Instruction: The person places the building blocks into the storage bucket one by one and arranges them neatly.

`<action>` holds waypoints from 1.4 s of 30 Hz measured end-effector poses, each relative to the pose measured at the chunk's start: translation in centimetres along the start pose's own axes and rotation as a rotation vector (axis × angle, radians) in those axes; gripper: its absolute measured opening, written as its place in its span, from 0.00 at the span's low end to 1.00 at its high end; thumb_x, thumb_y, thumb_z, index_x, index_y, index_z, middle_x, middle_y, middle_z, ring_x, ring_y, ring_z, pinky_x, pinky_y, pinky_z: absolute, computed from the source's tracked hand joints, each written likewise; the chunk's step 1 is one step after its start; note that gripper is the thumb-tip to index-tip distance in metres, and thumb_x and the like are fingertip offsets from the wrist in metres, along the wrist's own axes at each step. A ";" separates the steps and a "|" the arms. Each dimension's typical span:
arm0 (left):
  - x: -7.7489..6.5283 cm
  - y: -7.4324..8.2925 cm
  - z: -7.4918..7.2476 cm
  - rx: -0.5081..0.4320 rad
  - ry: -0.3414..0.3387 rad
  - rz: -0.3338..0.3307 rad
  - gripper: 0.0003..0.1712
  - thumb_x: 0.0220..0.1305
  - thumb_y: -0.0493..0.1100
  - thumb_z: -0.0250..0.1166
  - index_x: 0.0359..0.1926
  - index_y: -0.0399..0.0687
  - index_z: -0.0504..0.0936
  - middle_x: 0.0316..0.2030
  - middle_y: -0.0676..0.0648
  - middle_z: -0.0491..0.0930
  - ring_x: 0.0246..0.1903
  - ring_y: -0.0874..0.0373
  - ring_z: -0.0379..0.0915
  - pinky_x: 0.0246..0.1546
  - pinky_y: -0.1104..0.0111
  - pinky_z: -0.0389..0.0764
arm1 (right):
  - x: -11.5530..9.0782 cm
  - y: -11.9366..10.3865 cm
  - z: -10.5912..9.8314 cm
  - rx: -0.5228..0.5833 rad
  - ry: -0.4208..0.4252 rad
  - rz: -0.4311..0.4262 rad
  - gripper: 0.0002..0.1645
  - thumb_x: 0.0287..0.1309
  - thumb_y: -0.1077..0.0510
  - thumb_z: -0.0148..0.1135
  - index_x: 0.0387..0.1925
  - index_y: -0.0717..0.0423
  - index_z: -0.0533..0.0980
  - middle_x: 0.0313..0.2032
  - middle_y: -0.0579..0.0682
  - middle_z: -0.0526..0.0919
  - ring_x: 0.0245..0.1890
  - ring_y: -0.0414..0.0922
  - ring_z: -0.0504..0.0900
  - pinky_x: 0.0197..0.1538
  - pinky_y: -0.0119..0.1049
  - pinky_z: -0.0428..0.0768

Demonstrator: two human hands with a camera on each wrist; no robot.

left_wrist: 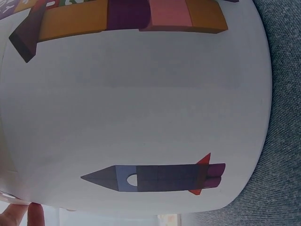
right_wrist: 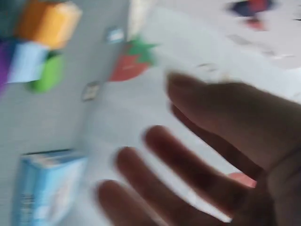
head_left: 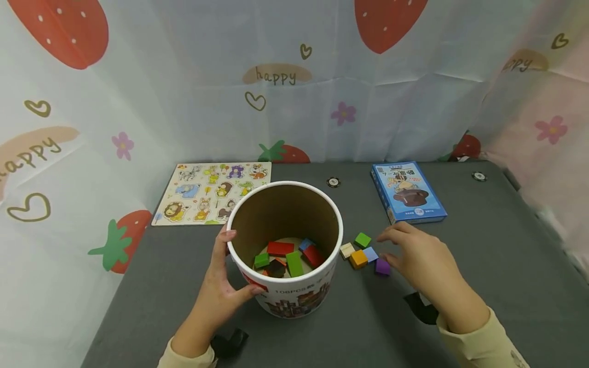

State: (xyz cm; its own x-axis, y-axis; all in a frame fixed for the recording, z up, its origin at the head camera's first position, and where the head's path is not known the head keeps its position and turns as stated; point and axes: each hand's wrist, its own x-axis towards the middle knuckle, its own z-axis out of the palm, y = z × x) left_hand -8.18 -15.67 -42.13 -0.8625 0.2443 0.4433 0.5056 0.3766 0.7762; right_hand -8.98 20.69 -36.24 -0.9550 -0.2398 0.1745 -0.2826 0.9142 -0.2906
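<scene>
while the left hand point(head_left: 220, 289) grips the bucket point(head_left: 303, 291), the right hand point(head_left: 421, 263), fingers parted, hangs by likely light, stiff blocks point(head_left: 359, 259), best side-pinched, well inside the desk's point(head_left: 488, 255) right edge.

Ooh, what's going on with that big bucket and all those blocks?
A person's left hand holds a white bucket near its rim, with colourful blocks lying inside. Their right hand is open and empty, close to a few loose blocks on the grey table. A blue box and an animal picture board lie farther back.
</scene>
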 end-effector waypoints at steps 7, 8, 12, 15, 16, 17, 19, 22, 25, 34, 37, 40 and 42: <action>-0.1 -0.1 0.0 -0.005 0.009 0.000 0.59 0.46 0.64 0.72 0.70 0.46 0.51 0.74 0.47 0.41 0.63 0.39 0.53 0.52 0.33 0.56 | -0.8 3.3 5.7 -0.073 -0.301 0.091 0.19 0.42 0.53 0.78 0.36 0.48 0.77 0.37 0.48 0.77 0.30 0.44 0.74 0.31 0.44 0.76; -0.1 -0.1 0.0 -0.003 0.011 -0.001 0.59 0.46 0.64 0.72 0.70 0.46 0.51 0.74 0.47 0.41 0.63 0.39 0.53 0.53 0.33 0.56 | -1.0 3.4 6.3 -0.074 -0.288 0.080 0.19 0.41 0.54 0.78 0.34 0.48 0.77 0.35 0.46 0.75 0.31 0.44 0.74 0.30 0.43 0.76; 0.0 0.0 0.0 0.001 0.012 -0.001 0.59 0.46 0.65 0.71 0.70 0.46 0.51 0.74 0.47 0.41 0.64 0.39 0.52 0.53 0.33 0.55 | -1.7 3.1 7.3 -0.085 -0.219 0.046 0.18 0.42 0.59 0.77 0.25 0.47 0.72 0.27 0.43 0.69 0.26 0.43 0.68 0.25 0.37 0.70; -0.1 0.0 0.1 -0.005 0.013 -0.002 0.59 0.46 0.65 0.72 0.70 0.46 0.50 0.74 0.47 0.40 0.64 0.38 0.52 0.53 0.33 0.55 | -1.9 3.0 7.4 -0.081 -0.187 0.029 0.18 0.44 0.61 0.76 0.22 0.47 0.71 0.25 0.43 0.67 0.23 0.42 0.65 0.24 0.35 0.66; -0.1 0.0 0.1 -0.005 0.013 -0.004 0.59 0.46 0.65 0.72 0.70 0.46 0.50 0.74 0.47 0.40 0.64 0.38 0.52 0.53 0.33 0.55 | -1.9 3.0 7.3 -0.077 -0.191 0.034 0.18 0.45 0.62 0.75 0.23 0.48 0.71 0.25 0.43 0.66 0.23 0.42 0.65 0.23 0.35 0.66; -0.1 0.0 0.1 -0.008 0.012 -0.003 0.59 0.46 0.64 0.72 0.70 0.46 0.50 0.74 0.47 0.40 0.64 0.38 0.52 0.53 0.33 0.55 | -2.0 3.0 7.2 -0.070 -0.196 0.043 0.17 0.45 0.62 0.75 0.25 0.48 0.71 0.25 0.44 0.67 0.23 0.42 0.66 0.24 0.35 0.67; -0.1 0.0 0.2 -0.007 0.008 -0.004 0.59 0.46 0.64 0.72 0.70 0.46 0.50 0.74 0.47 0.40 0.64 0.38 0.52 0.53 0.33 0.55 | -2.0 2.9 6.8 -0.052 -0.206 0.078 0.16 0.48 0.62 0.74 0.31 0.50 0.72 0.28 0.46 0.70 0.23 0.43 0.69 0.24 0.37 0.71; 0.0 0.1 0.2 -0.012 0.001 -0.005 0.59 0.46 0.63 0.73 0.70 0.46 0.50 0.74 0.47 0.41 0.64 0.40 0.52 0.53 0.33 0.55 | -1.9 2.7 5.9 -0.037 -0.149 0.105 0.21 0.50 0.64 0.72 0.45 0.49 0.74 0.34 0.50 0.73 0.27 0.46 0.74 0.27 0.42 0.77; 0.1 0.2 0.1 -0.019 0.000 -0.004 0.60 0.45 0.62 0.74 0.70 0.46 0.50 0.73 0.47 0.42 0.63 0.40 0.52 0.54 0.33 0.54 | -1.5 2.0 4.8 -0.012 -0.012 0.070 0.27 0.51 0.65 0.70 0.53 0.45 0.76 0.38 0.53 0.75 0.34 0.49 0.76 0.31 0.46 0.79; 0.1 0.0 0.0 0.001 0.003 -0.006 0.60 0.46 0.65 0.72 0.70 0.45 0.50 0.73 0.46 0.41 0.63 0.38 0.52 0.54 0.33 0.54 | 0.6 -3.1 -0.7 0.170 0.373 -0.177 0.20 0.48 0.70 0.71 0.43 0.52 0.79 0.46 0.50 0.74 0.38 0.43 0.77 0.37 0.40 0.79; 0.1 0.1 0.0 0.008 0.008 -0.004 0.60 0.46 0.66 0.71 0.70 0.45 0.50 0.73 0.45 0.42 0.63 0.38 0.53 0.53 0.33 0.54 | 1.3 -5.5 -2.5 0.243 0.407 -0.280 0.21 0.46 0.70 0.72 0.42 0.51 0.79 0.47 0.47 0.74 0.40 0.40 0.76 0.38 0.37 0.79; 0.1 0.1 0.0 0.010 0.007 -0.001 0.59 0.46 0.66 0.71 0.70 0.46 0.50 0.73 0.45 0.42 0.64 0.39 0.53 0.54 0.34 0.54 | 2.1 -7.7 -3.5 0.286 0.381 -0.392 0.21 0.45 0.69 0.73 0.43 0.51 0.80 0.49 0.47 0.74 0.44 0.39 0.76 0.42 0.35 0.79; 0.0 0.1 0.0 0.013 0.008 0.003 0.59 0.47 0.66 0.71 0.70 0.45 0.50 0.73 0.45 0.42 0.64 0.40 0.53 0.54 0.34 0.54 | 2.7 -8.8 -3.7 0.299 0.332 -0.457 0.20 0.47 0.67 0.72 0.44 0.51 0.81 0.50 0.47 0.74 0.46 0.39 0.77 0.43 0.33 0.79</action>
State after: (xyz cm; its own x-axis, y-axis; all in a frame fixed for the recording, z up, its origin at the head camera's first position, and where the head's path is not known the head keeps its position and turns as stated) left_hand -8.16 -15.68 -42.07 -0.8613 0.2380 0.4489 0.5081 0.3874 0.7693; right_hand -8.77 13.21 -29.71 -0.6667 -0.4262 0.6114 -0.7138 0.6011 -0.3594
